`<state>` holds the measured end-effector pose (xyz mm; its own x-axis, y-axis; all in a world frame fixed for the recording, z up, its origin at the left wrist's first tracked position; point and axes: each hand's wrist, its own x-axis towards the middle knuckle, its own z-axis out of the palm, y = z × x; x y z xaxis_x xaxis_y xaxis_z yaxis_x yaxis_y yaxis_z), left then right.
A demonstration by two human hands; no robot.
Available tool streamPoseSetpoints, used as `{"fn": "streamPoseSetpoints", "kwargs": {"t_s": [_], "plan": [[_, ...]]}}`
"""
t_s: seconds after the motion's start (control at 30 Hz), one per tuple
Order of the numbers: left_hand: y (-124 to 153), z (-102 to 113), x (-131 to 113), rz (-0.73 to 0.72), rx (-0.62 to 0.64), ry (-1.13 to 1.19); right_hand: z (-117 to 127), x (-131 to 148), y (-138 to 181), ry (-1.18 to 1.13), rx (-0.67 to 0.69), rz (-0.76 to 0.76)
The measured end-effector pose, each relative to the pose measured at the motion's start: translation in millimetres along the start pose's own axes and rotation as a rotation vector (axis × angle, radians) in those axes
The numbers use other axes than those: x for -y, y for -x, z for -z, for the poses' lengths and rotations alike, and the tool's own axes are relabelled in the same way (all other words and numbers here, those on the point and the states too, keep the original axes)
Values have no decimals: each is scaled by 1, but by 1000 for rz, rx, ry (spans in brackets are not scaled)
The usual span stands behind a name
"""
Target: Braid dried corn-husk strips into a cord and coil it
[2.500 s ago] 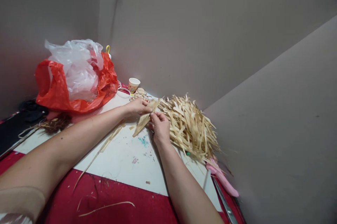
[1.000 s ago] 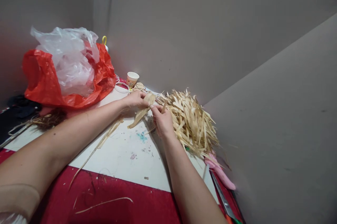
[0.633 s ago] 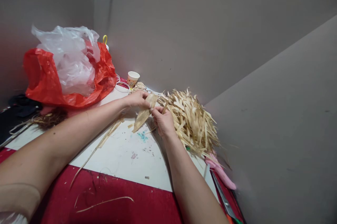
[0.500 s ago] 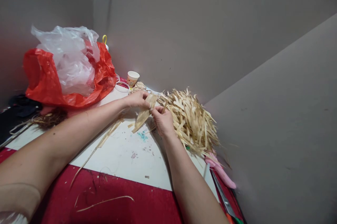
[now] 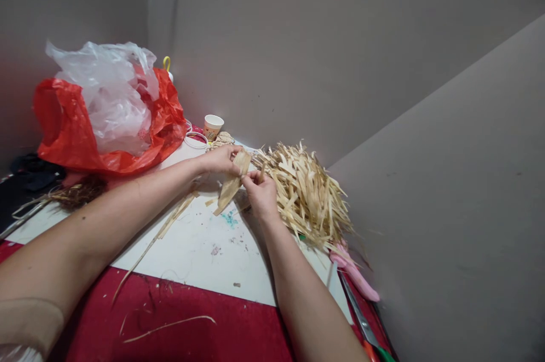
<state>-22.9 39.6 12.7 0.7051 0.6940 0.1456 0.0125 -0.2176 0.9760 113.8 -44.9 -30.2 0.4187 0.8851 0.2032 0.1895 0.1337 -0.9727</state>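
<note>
My left hand [image 5: 219, 159] and my right hand [image 5: 259, 192] both pinch a wide, pale dried leaf strip [image 5: 232, 183] above the white board [image 5: 200, 248]. The strip hangs down and to the left from my fingers. Just right of my hands lies a big heap of similar straw-coloured strips [image 5: 306, 194]. Several long thin strips [image 5: 164, 231] lie on the board under my left forearm.
A red and clear plastic bag [image 5: 106, 112] sits at the back left, with a paper cup [image 5: 212, 125] and white rings [image 5: 196, 139] beside it. A pink object [image 5: 355, 277] and scissors [image 5: 361, 322] lie at the right edge. Grey partition walls close in behind and right. Red cloth [image 5: 191, 333] covers the near table.
The hands have stayed at the heap's left edge, working the same strip; the right hand's fingers shifted slightly up along it. The view drifted a little.
</note>
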Motion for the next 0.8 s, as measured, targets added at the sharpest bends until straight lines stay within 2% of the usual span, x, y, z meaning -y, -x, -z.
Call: {"fn": "streamPoseSetpoints", "kwargs": {"t_s": [0.13,0.23,0.3,0.4,0.47,0.57,0.67,0.8], "plan": [[4,2,-11,64,17,59,3,1,-1,65,-86,41],[4,6,-16,112,31,217,7,3,-3,-13,-139,1],[2,10,-14,119,3,298,9,7,-4,-150,-151,-54],[-2,16,-5,130,-71,339,7,15,-3,-468,-132,-174],[-4,18,1,137,-109,326,6,19,-2,-577,-109,-237],[-5,19,6,146,-159,310,5,21,0,-595,-54,-290],[-5,20,7,133,-261,335,6,20,1,-609,23,-318],[-5,26,9,128,-384,363,8,17,0,-637,40,-313]]}}
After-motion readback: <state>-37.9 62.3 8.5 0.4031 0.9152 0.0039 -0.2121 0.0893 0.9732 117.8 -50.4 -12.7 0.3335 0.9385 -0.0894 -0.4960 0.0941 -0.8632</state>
